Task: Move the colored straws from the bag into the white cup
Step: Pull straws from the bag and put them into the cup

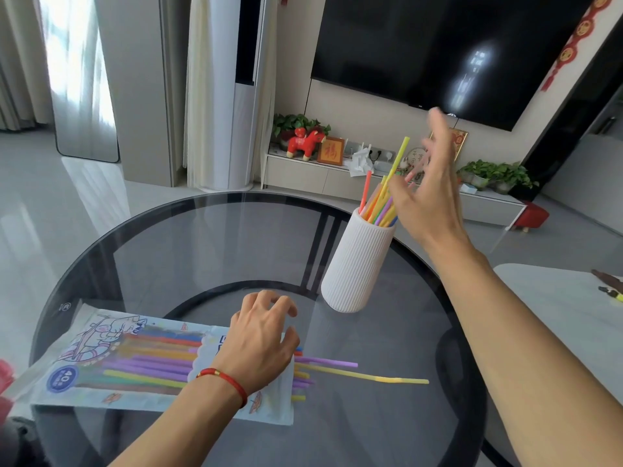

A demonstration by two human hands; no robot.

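Observation:
A printed plastic bag (111, 362) of colored straws lies flat on the glass table, its mouth facing right. My left hand (259, 345) rests palm-down on that end, fingers arched and apart, gripping nothing. A yellow straw (371, 376) and a purple straw (330, 363) stick far out of the bag's mouth onto the glass. The ribbed white cup (357, 264) stands upright behind, holding several straws. One yellow-green straw (399, 158) rises higher than the others. My right hand (428, 197) hovers just right of the cup's mouth, fingers spread, thumb beside the straws.
The round dark glass table (209, 251) ends close behind the cup. A white side table (546, 298) with small items sits at the right. A TV cabinet with plants and a red toy horse (305, 143) lines the far wall.

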